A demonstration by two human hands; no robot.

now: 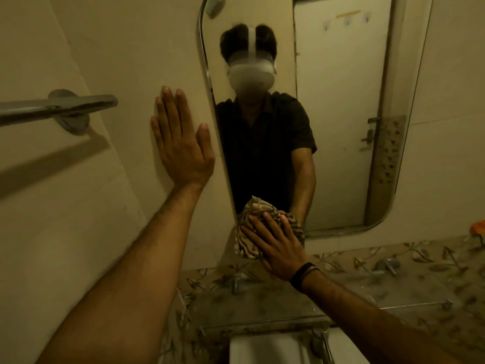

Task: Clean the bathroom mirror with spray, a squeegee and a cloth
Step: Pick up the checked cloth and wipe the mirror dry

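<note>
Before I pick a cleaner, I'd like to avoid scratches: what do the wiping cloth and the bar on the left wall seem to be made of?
Cloth: soft woven fabric, patterned and matte; it bunches under the right hand. Bar: apparently polished metal, possibly chrome, judging by its bright highlights.

A person's right hand (278, 248) presses a patterned cloth (252, 227) flat against the lower left corner of a wall-mounted bathroom mirror (341, 127), fingers spread over the fabric and a dark band around the wrist. The left hand (181, 143) rests open, fingers straight and together, on the pale tiled wall (91, 48) just beside the mirror's left edge. A chrome towel bar (57, 107) juts from the wall at left, and a leaf-patterned tile border (393, 261) runs below the mirror.
</note>
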